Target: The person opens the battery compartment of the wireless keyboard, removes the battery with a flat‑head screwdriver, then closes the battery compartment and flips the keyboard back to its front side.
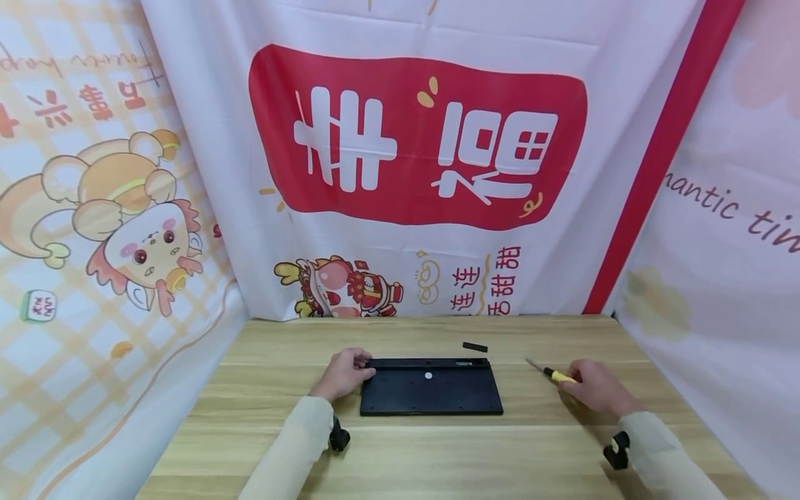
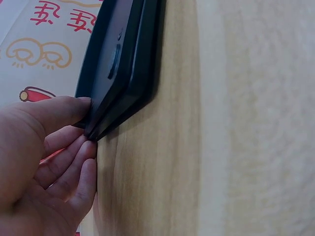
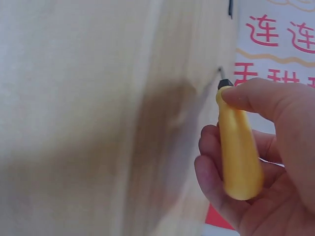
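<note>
A black keyboard point(image 1: 431, 392) lies on the table with its underside up, a small round white sticker near its middle. At its far right an open battery slot point(image 1: 465, 363) shows. My left hand point(image 1: 344, 375) pinches the far left corner, thumb on top and fingers at the edge, as the left wrist view shows the hand point(image 2: 59, 152) close up. Off to the right, my right hand point(image 1: 596, 385) grips a screwdriver point(image 3: 238, 152) by its yellow handle. Its metal shaft points away and to the left, apart from the keyboard.
Just behind the keyboard lies a small black strip, like a battery cover point(image 1: 475, 346). The wooden table point(image 1: 425, 458) ends at a printed white curtain point(image 1: 412, 271) at the back, with more printed cloth on both sides. A black camera sits on each wrist.
</note>
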Action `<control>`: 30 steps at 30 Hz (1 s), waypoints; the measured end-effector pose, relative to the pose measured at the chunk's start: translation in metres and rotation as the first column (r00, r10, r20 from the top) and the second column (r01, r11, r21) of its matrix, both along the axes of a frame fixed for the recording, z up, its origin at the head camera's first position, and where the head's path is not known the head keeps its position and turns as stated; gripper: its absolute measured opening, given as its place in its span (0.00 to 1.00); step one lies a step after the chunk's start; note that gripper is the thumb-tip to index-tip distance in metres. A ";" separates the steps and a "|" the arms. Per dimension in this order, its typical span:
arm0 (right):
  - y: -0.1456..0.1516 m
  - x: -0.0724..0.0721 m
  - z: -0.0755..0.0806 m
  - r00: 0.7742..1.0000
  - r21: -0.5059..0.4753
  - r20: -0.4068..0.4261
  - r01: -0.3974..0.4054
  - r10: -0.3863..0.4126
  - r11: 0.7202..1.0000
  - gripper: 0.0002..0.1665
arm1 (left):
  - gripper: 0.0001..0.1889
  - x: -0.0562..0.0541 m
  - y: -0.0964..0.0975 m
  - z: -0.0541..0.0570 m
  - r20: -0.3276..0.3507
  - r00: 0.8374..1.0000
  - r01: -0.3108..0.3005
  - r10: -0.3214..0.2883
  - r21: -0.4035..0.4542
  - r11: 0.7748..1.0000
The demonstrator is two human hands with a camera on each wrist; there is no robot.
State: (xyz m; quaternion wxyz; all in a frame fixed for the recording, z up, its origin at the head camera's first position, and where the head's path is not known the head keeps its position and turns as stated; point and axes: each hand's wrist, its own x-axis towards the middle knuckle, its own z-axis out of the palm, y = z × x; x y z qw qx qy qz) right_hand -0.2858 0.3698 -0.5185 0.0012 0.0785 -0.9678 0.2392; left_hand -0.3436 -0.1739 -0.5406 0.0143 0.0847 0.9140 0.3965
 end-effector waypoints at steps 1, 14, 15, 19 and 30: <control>0.000 0.000 0.002 1.000 -0.009 0.003 0.003 -0.003 1.000 0.08 | 0.16 0.000 0.000 -0.001 0.006 1.000 -0.005 0.005 0.001 1.000; -0.016 0.002 0.049 0.988 0.003 -0.086 -0.126 0.126 0.992 0.08 | 0.16 0.000 0.000 -0.003 0.012 1.000 -0.010 0.010 0.010 1.000; -0.019 0.003 0.054 0.988 0.007 -0.082 -0.130 0.130 0.991 0.08 | 0.16 -0.001 -0.001 -0.002 0.002 1.000 -0.003 0.003 0.011 1.000; -0.033 0.004 0.070 0.987 0.022 -0.067 -0.147 0.148 0.989 0.08 | 0.15 -0.003 -0.002 -0.002 -0.011 1.000 0.004 -0.004 0.023 1.000; -0.077 -0.012 0.092 0.977 0.082 -0.024 -0.207 0.210 0.975 0.06 | 0.15 0.000 -0.002 -0.002 -0.014 1.000 0.009 -0.009 0.020 1.000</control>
